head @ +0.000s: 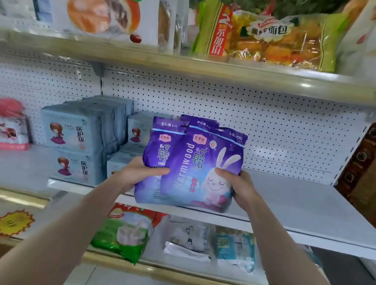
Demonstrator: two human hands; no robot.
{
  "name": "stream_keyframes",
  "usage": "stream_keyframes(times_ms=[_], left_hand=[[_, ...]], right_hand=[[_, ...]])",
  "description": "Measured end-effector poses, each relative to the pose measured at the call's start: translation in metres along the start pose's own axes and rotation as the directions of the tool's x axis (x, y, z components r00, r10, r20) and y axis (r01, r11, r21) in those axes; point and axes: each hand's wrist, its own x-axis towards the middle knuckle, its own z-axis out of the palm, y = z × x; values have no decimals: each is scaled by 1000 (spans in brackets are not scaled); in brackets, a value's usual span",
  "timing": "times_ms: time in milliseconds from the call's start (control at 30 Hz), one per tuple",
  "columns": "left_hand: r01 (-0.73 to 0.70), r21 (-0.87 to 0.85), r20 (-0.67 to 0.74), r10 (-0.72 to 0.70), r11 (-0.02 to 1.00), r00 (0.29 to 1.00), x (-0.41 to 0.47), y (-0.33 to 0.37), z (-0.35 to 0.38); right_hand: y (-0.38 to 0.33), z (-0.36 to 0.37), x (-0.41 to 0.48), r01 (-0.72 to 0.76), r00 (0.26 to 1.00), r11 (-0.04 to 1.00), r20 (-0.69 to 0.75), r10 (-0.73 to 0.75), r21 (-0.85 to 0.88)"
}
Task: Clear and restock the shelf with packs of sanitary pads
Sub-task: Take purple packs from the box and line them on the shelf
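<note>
Gripping a bunch of purple packs (194, 165) from both sides, head view: L hand (140, 172) wraps the left edge w/ fingers curled over the front of a rear pack. R hand (238, 186) clamps the right edge, thumb pressed on the rabbit print, other fingers hidden behind. Packs stand upright btw the two hands, front one overlapping the rest; at least 3 tops show. Bottoms sit at the front lip of the white shelf (312, 210); can't tell if resting on it or just above. Just left of L hand, same shelf: blue-grey packs (75, 138) stacked 2 high, rows running back to the pegboard (252, 116). Further left, a pink pack (6, 128), blurred. Above the hands, bread bags (269, 38) on the upper shelf (188, 66). Below them, a green bag (123, 234) and white packs (188, 239) on the lower shelf (172, 273).
</note>
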Motion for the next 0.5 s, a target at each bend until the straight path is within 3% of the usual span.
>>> stream_keyframes(times_ms=[133, 333, 500], left_hand=[[0, -9, 113, 1, 1000, 994, 21, 4, -11], [1, 19, 181, -5, 1000, 984, 58, -15, -7], [-40, 4, 123, 40, 999, 992, 84, -30, 0]], right_hand=[[3, 27, 15, 5, 1000, 998, -18, -7, -70], [18, 44, 36, 24, 984, 993, -173, -43, -114], [29, 49, 55, 47, 963, 988, -257, -83, -146]])
